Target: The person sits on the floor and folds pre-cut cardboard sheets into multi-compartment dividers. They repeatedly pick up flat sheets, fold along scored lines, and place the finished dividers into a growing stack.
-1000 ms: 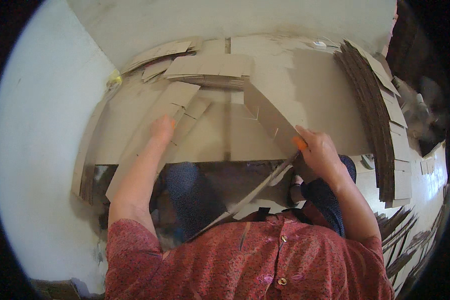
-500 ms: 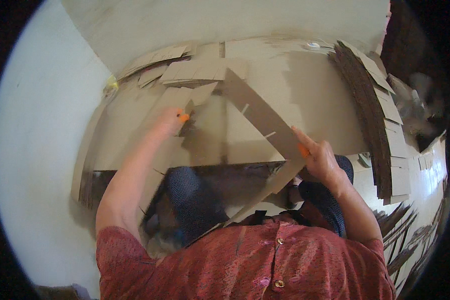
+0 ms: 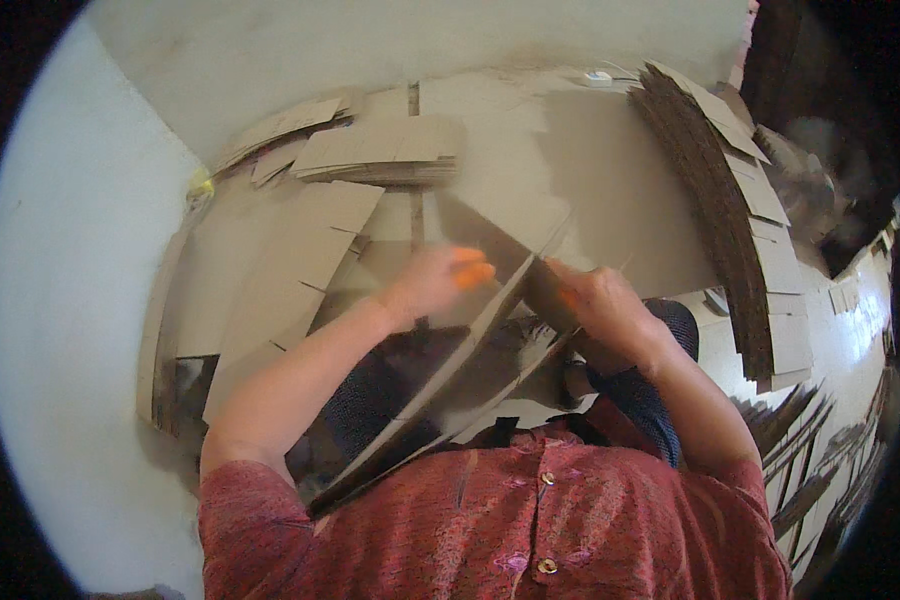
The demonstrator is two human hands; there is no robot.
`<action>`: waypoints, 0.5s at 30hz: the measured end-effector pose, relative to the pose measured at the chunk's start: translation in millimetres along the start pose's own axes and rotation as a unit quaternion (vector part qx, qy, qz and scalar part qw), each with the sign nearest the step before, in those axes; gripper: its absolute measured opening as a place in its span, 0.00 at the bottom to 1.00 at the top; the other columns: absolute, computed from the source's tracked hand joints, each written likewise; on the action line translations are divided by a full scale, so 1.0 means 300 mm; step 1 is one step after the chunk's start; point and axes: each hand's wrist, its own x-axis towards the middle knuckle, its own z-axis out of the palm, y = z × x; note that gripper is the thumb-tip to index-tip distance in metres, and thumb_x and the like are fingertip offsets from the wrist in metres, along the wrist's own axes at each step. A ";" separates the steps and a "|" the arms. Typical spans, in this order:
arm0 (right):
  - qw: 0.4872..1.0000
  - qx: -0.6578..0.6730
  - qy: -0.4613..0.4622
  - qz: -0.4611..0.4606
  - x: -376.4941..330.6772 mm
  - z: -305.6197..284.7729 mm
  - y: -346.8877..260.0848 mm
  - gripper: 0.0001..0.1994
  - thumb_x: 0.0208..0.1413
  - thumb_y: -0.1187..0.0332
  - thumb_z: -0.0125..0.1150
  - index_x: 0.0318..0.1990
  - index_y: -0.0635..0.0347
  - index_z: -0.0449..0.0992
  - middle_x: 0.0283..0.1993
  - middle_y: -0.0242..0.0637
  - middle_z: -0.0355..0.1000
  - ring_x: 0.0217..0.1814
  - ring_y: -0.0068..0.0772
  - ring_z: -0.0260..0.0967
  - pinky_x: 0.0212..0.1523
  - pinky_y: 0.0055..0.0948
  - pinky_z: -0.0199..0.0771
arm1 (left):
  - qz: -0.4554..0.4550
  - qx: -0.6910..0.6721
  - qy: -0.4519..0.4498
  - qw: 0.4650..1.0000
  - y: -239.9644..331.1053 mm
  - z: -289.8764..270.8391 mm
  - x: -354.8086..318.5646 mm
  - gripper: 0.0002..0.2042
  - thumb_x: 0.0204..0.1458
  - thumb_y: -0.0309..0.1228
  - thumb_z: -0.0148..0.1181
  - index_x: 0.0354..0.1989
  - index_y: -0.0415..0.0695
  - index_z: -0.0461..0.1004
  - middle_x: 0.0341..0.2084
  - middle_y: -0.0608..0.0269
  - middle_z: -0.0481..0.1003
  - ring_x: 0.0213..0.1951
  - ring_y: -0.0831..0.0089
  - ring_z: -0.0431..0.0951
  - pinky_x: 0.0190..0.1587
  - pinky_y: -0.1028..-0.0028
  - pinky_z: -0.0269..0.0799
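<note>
The right hand (image 3: 606,305) pinches long cardboard strips (image 3: 438,398) slanting down toward the red shirt (image 3: 490,510). Beside them, the left hand (image 3: 425,285) is blurred, orange-tipped; its grip cannot be told. Slotted cardboard sheets (image 3: 288,285) and a cardboard stack (image 3: 375,147) lie on the surface (image 3: 620,180).

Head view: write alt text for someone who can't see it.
A person's right hand grips cardboard strips, the blurred left hand close by with orange on its fingertips. Slotted cardboard overhangs the near edge of the table at left; a cardboard pile sits at right.
</note>
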 end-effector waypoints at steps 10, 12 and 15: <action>0.999 0.029 0.011 -0.007 -0.028 0.006 0.040 0.23 0.53 0.74 0.52 0.59 0.50 0.68 0.29 0.57 0.71 0.31 0.61 0.70 0.33 0.49 0.70 | -0.301 0.359 0.084 0.879 -0.554 -0.243 -0.159 0.18 0.54 0.39 0.56 0.45 0.37 0.70 0.38 0.47 0.74 0.43 0.51 0.75 0.45 0.56 0.71; 0.998 0.043 0.029 -0.031 -0.046 0.011 0.040 0.24 0.53 0.75 0.52 0.60 0.50 0.67 0.30 0.56 0.72 0.32 0.60 0.70 0.32 0.50 0.69 | -0.285 0.341 0.088 0.892 -0.522 -0.270 -0.156 0.15 0.55 0.38 0.54 0.42 0.37 0.72 0.32 0.46 0.75 0.39 0.51 0.77 0.42 0.55 0.71; 0.992 0.046 0.084 -0.088 -0.063 0.018 0.039 0.25 0.52 0.77 0.52 0.59 0.53 0.67 0.31 0.54 0.72 0.30 0.59 0.70 0.31 0.48 0.70 | -0.263 0.277 0.073 0.921 -0.356 -0.282 -0.077 0.14 0.55 0.37 0.53 0.38 0.36 0.73 0.29 0.44 0.76 0.35 0.50 0.77 0.39 0.55 0.70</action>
